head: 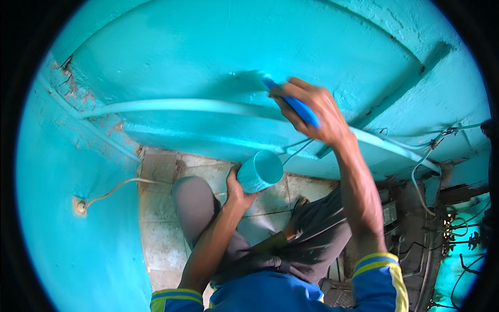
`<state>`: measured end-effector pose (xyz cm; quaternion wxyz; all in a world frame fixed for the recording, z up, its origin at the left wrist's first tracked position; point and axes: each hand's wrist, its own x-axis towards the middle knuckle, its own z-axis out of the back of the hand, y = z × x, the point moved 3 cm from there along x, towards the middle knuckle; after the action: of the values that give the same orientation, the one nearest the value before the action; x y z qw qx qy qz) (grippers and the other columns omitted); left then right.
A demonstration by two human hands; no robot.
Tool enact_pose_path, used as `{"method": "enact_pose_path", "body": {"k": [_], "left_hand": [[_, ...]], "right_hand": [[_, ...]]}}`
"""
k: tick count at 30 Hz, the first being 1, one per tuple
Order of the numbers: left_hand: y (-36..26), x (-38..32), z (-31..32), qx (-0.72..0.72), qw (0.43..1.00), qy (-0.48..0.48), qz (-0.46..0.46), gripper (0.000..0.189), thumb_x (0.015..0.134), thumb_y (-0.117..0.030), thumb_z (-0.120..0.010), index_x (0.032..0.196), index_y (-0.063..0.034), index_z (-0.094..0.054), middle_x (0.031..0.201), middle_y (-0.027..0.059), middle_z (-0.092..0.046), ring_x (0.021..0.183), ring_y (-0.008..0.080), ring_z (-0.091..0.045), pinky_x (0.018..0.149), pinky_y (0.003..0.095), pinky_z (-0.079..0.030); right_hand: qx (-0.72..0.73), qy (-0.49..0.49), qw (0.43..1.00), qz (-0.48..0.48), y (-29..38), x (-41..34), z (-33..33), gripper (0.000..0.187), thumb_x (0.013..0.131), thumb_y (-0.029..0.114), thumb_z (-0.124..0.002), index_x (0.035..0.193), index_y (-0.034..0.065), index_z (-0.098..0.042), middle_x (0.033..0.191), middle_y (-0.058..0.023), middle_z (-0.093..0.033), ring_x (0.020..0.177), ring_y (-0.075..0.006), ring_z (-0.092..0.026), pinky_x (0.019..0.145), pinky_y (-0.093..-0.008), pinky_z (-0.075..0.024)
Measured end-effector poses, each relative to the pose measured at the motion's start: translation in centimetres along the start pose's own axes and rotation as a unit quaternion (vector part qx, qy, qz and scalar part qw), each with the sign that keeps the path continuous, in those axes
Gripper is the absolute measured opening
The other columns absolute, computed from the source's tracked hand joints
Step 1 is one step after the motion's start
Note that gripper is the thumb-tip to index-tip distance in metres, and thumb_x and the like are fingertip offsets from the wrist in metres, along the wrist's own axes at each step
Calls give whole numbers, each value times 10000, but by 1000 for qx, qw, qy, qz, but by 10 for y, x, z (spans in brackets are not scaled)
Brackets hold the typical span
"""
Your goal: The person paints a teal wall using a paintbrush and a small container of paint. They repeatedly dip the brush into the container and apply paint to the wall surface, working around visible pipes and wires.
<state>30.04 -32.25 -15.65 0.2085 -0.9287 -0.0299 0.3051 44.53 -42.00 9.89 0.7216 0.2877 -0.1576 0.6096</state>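
My right hand (312,107) grips a paintbrush (298,107) by its blue handle. The bristle end, coated in turquoise paint, meets or nearly meets the turquoise wall (187,58) above a horizontal pipe. Lower down, my left hand (239,189) is wrapped around a paint-smeared turquoise cup (253,173). The cup tilts, its mouth facing up and to the right; its inner wall is turquoise, and how much paint it holds I cannot tell.
A turquoise-painted pipe (187,106) runs across the wall. At left, a cable (117,190) leads from a wall socket (80,206) over the tiled floor (163,234). Loose wires (436,142) hang at right, above dark metal equipment (413,230). Plaster flakes at the left corner.
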Motion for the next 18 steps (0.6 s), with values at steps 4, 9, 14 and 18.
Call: {"method": "enact_pose_path", "body": {"k": [4, 9, 14, 18], "left_hand": [[1, -3, 1, -3, 1000, -1, 11, 596, 908, -591, -395, 1302, -170, -544, 1299, 90, -564, 1177, 312, -546, 953, 531, -458], [3, -1, -2, -20, 1000, 2, 15, 513, 907, -549, -476, 1212, -149, -579, 1196, 89, -615, 1081, 301, -607, 856, 509, -503], [8, 2, -9, 2, 1000, -8, 23, 552, 911, -559, -467, 1264, -140, -539, 1232, 97, -592, 1081, 315, -604, 867, 515, -504], [7, 1, -12, 19, 999, -18, 26, 567, 908, -568, -461, 1281, -146, -529, 1236, 107, -585, 1096, 327, -593, 874, 522, -500]], "right_hand": [[-21, -242, 966, -83, -1, -61, 49, 219, 815, -69, -628, 999, 40, -674, 804, -113, -623, 662, -217, -595, 610, -311, -465], [-148, -445, 877, -106, 16, -96, 72, 182, 892, -35, -590, 1049, 22, -663, 882, -137, -646, 736, -215, -616, 665, -300, -489], [-206, -424, 871, -139, 29, -72, 60, 203, 864, -61, -598, 1035, 33, -655, 861, -122, -630, 707, -212, -612, 646, -305, -490], [-66, -331, 937, -84, 34, -58, 57, 313, 749, -112, -647, 1013, 56, -660, 820, -142, -607, 666, -265, -617, 590, -338, -484]]}}
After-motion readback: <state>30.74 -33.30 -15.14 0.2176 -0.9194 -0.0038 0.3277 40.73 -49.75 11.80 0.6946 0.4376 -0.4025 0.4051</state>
